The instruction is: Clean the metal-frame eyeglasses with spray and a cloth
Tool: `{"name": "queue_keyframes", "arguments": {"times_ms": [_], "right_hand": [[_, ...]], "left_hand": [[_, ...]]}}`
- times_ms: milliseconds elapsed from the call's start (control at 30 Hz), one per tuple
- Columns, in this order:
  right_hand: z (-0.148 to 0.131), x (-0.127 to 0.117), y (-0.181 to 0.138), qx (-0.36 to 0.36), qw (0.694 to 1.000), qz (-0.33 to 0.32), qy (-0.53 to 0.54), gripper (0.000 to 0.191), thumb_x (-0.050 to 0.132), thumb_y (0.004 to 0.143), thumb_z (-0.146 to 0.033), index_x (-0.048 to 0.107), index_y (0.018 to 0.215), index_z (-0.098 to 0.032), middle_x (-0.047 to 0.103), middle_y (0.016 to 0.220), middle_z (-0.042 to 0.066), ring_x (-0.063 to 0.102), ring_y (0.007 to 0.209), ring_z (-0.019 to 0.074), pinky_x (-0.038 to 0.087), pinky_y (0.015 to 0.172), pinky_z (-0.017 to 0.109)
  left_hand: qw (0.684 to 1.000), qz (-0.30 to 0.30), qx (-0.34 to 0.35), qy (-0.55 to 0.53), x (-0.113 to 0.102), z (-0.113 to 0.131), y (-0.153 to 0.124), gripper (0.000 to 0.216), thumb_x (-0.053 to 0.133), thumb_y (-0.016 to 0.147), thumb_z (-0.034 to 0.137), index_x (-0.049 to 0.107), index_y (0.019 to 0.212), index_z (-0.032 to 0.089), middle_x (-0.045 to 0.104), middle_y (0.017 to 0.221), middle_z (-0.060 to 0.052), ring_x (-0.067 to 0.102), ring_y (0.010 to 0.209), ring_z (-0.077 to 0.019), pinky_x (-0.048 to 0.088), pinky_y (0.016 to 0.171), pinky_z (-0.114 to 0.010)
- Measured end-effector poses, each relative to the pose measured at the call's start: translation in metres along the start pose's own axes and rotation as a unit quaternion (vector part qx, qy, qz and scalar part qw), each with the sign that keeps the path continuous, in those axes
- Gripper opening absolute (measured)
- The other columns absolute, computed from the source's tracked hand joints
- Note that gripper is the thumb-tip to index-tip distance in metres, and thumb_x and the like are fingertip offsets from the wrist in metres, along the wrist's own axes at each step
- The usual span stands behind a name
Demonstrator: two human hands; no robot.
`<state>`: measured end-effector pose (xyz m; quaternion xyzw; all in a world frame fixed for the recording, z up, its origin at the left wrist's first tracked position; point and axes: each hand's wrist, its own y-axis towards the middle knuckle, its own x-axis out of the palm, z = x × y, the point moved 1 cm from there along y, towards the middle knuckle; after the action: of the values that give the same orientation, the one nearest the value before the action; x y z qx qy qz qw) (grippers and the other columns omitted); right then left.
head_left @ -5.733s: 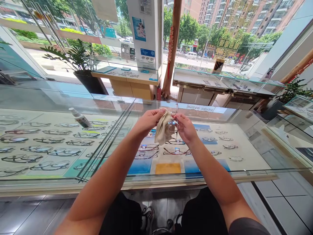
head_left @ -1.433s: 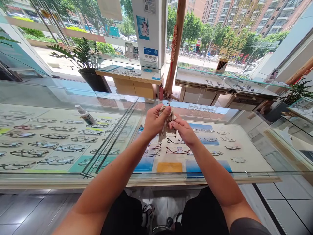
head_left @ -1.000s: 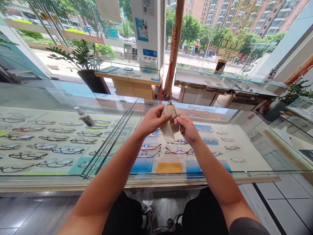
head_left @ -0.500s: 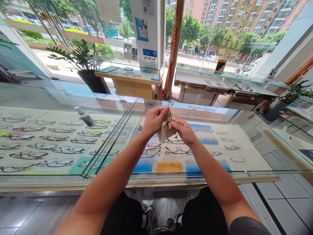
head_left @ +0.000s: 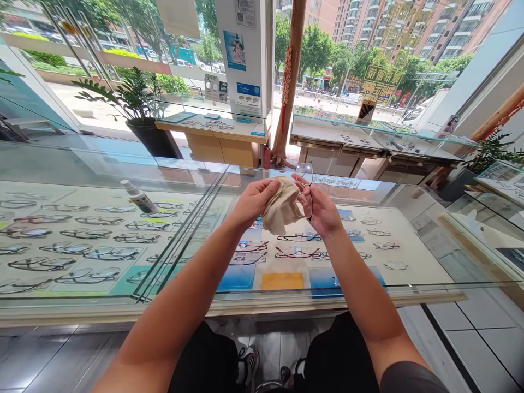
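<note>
Both hands are raised above a glass display counter (head_left: 368, 289). My left hand (head_left: 252, 201) is closed on a beige cleaning cloth (head_left: 281, 208), which bunches over part of a pair of thin-framed glasses (head_left: 306, 185). My right hand (head_left: 323, 210) grips those glasses by the frame; one lens stands upright above the fingers, and the other lens is hidden under the cloth.
Under the glass lie rows of several spectacle frames (head_left: 295, 252) on coloured mats. A white spray bottle (head_left: 138, 197) lies on the countertop at the left. More display counters (head_left: 213, 128) and a potted plant (head_left: 139, 103) stand beyond, before large windows.
The hands rose slightly and drew apart. The glasses turned so that one lens now stands clear above the right hand, and the cloth spread out more over the frame.
</note>
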<state>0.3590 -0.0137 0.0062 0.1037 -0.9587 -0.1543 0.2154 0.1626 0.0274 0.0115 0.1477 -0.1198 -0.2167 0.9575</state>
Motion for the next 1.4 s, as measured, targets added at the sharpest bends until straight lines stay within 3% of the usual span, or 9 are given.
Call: {"name": "queue_keyframes", "arguments": {"times_ms": [133,367,467,567,733,900,1067,1267,1400], "right_hand": [[-0.004,-0.002,0.002,-0.006,1.000,0.015,-0.012,0.045,0.086,0.086,-0.068,0.068,0.080,-0.026,0.065,0.163,0.004,0.054,0.152,0.0297,0.052,0.118,0.043],[0.002,0.007,0.000,-0.009,0.999,0.035,0.005,0.047,0.091,0.081,-0.068,0.068,0.081,-0.027,0.069,0.157,0.003,0.055,0.151,0.0281,0.052,0.117,0.040],[0.005,0.010,0.000,-0.019,0.999,0.045,-0.007,0.047,0.089,0.082,-0.069,0.067,0.081,-0.028,0.072,0.151,0.004,0.058,0.148,0.0284,0.052,0.118,0.042],[0.007,0.010,0.000,-0.024,0.998,0.053,-0.011,0.048,0.089,0.082,-0.070,0.067,0.081,-0.028,0.074,0.146,0.006,0.059,0.147,0.0291,0.051,0.118,0.044],[0.009,0.016,-0.003,-0.010,0.999,0.045,0.008,0.048,0.092,0.080,-0.070,0.069,0.080,-0.028,0.077,0.141,0.005,0.060,0.146,0.0286,0.050,0.121,0.043],[0.014,0.022,-0.006,0.000,1.000,0.020,-0.009,0.046,0.088,0.082,-0.073,0.075,0.087,-0.029,0.076,0.143,0.007,0.063,0.143,0.0300,0.057,0.111,0.044],[0.019,0.019,-0.005,-0.015,1.000,0.011,-0.011,0.039,0.088,0.086,-0.067,0.083,0.099,-0.030,0.077,0.142,0.006,0.065,0.141,0.0281,0.055,0.118,0.043],[0.011,0.012,-0.003,-0.022,0.999,0.048,-0.011,0.039,0.093,0.080,-0.064,0.079,0.087,-0.028,0.077,0.140,0.006,0.062,0.144,0.0302,0.053,0.119,0.044],[0.005,0.009,-0.004,-0.027,0.999,0.030,-0.019,0.035,0.089,0.087,-0.061,0.077,0.085,-0.028,0.071,0.151,0.005,0.059,0.147,0.0288,0.055,0.115,0.042]], "left_hand": [[0.998,-0.046,-0.021,0.042,0.006,0.001,-0.005,0.061,0.083,0.090,0.075,0.080,0.093,0.015,0.073,0.080,-0.006,0.060,0.068,-0.0145,0.047,0.062,-0.026],[0.989,-0.111,-0.001,0.095,0.022,-0.003,-0.014,0.062,0.071,0.098,0.077,0.076,0.092,0.016,0.070,0.082,-0.004,0.060,0.075,-0.0159,0.048,0.072,-0.028],[0.990,-0.120,-0.005,0.073,0.029,-0.007,-0.016,0.060,0.074,0.098,0.074,0.071,0.087,0.016,0.066,0.079,-0.003,0.056,0.070,-0.0144,0.045,0.067,-0.027],[0.990,-0.134,-0.015,0.036,0.037,-0.009,-0.019,0.051,0.083,0.094,0.066,0.073,0.100,0.016,0.070,0.087,-0.005,0.060,0.073,-0.0157,0.046,0.067,-0.027],[0.996,-0.069,0.034,0.035,0.044,-0.012,-0.024,0.052,0.090,0.088,0.060,0.073,0.109,0.016,0.071,0.091,-0.005,0.061,0.079,-0.0171,0.050,0.072,-0.028],[0.989,0.021,0.081,0.125,0.044,-0.016,-0.025,0.057,0.073,0.098,0.073,0.075,0.110,0.017,0.070,0.089,-0.004,0.059,0.078,-0.0177,0.047,0.072,-0.029],[0.983,0.084,0.094,0.134,0.045,-0.015,-0.024,0.067,0.065,0.097,0.084,0.076,0.096,0.018,0.068,0.080,-0.003,0.056,0.074,-0.0180,0.045,0.069,-0.030],[0.989,0.056,0.071,0.117,0.038,-0.011,-0.020,0.068,0.067,0.097,0.084,0.069,0.082,0.018,0.059,0.070,0.000,0.046,0.065,-0.0149,0.038,0.061,-0.029],[0.990,0.076,0.079,0.089,0.024,-0.007,-0.012,0.066,0.070,0.096,0.082,0.070,0.082,0.018,0.061,0.072,-0.001,0.046,0.065,-0.0136,0.037,0.060,-0.028]]}}
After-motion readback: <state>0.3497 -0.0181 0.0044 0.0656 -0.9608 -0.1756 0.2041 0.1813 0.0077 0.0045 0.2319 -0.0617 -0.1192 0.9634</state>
